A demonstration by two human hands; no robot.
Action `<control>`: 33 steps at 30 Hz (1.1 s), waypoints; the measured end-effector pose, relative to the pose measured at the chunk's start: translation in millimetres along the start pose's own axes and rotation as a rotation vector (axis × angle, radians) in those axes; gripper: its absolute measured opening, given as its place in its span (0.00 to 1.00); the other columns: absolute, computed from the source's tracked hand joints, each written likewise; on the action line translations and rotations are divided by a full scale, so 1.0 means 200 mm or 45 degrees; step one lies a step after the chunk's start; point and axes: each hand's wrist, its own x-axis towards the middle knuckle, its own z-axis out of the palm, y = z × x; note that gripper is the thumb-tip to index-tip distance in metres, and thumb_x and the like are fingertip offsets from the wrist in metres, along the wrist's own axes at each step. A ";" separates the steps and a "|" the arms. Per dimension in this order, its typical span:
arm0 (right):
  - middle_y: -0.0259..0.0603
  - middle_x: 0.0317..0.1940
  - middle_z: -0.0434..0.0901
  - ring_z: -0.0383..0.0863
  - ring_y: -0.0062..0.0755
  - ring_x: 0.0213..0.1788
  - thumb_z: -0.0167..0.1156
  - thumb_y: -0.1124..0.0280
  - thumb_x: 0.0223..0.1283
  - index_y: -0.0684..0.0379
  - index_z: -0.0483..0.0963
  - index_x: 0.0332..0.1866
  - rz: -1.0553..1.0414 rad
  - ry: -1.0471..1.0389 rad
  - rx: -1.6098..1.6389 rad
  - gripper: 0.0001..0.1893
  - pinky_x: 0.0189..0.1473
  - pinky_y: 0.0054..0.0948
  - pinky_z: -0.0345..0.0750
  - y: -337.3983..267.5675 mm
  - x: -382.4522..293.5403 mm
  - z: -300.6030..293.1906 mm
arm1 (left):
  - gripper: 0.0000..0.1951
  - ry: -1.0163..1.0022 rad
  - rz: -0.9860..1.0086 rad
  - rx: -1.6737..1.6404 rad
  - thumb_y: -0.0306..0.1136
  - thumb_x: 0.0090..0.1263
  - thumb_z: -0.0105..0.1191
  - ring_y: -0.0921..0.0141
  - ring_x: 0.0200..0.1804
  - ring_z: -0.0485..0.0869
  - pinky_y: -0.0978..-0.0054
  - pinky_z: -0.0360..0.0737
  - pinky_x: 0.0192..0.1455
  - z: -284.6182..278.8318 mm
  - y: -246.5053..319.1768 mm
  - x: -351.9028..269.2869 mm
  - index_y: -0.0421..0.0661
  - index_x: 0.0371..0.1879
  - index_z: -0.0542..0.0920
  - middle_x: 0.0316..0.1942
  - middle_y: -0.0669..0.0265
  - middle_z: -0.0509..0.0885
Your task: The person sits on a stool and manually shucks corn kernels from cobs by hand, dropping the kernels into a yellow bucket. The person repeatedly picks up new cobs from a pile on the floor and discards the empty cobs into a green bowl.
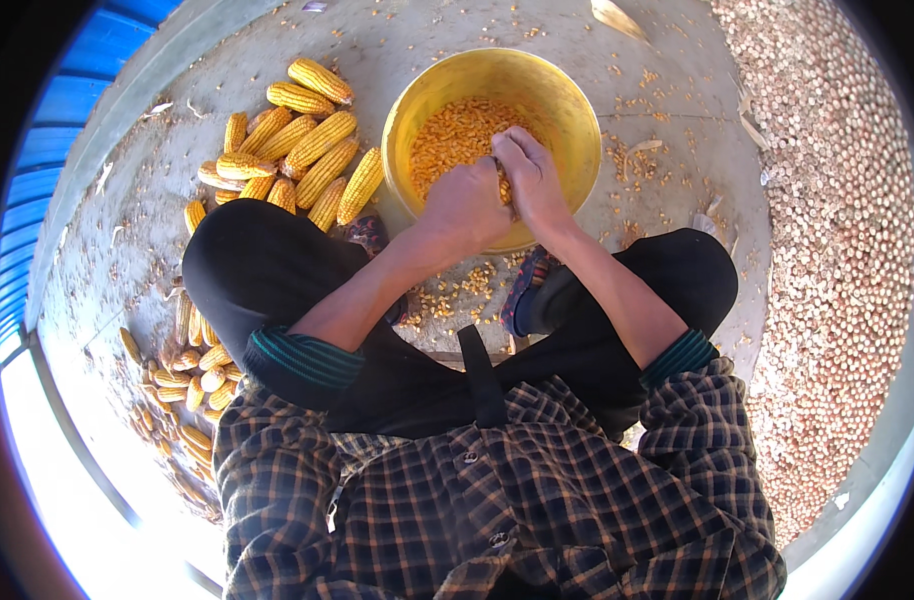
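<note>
Both my hands are over the near right part of a yellow bucket (403, 120) that holds loose orange corn kernels (457, 131). My left hand (468, 202) is closed around a corn cob (505, 187), mostly hidden between my fingers. My right hand (530, 176) grips the same cob from the other side, its thumb and fingers bent near the cob's top. Left of the bucket lies a heap of yellow corn cobs (320, 142), and one corn cob (361, 185) lies closest to the bucket's wall.
More corn cobs (215, 379) lie behind my left knee. Scattered kernels (472, 283) lie on the concrete floor between my shoes and right of the bucket. A wide spread of small round brownish-white things (824, 247) covers the right side. A blue corrugated wall (63, 127) stands at the left.
</note>
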 end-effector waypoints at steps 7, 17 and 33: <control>0.26 0.23 0.66 0.65 0.14 0.30 0.53 0.55 0.66 0.59 0.71 0.27 0.207 -0.054 0.033 0.18 0.31 0.21 0.65 0.01 0.03 -0.05 | 0.21 0.023 0.062 0.001 0.37 0.55 0.60 0.46 0.36 0.82 0.54 0.77 0.43 0.03 -0.04 0.00 0.31 0.40 0.75 0.29 0.41 0.81; 0.29 0.28 0.69 0.66 0.15 0.33 0.54 0.61 0.66 0.61 0.71 0.37 -0.066 -0.163 0.031 0.12 0.37 0.20 0.67 0.01 0.02 -0.02 | 0.16 0.114 0.039 -0.099 0.33 0.53 0.60 0.48 0.39 0.82 0.58 0.78 0.42 0.03 -0.07 0.01 0.34 0.37 0.77 0.31 0.42 0.81; 0.34 0.21 0.73 0.70 0.19 0.26 0.56 0.57 0.63 0.66 0.72 0.29 -0.017 -0.078 -0.092 0.19 0.31 0.27 0.70 0.03 0.03 -0.02 | 0.25 0.029 -0.043 -0.298 0.39 0.52 0.62 0.50 0.43 0.83 0.61 0.78 0.46 -0.02 -0.01 0.00 0.31 0.44 0.77 0.35 0.42 0.82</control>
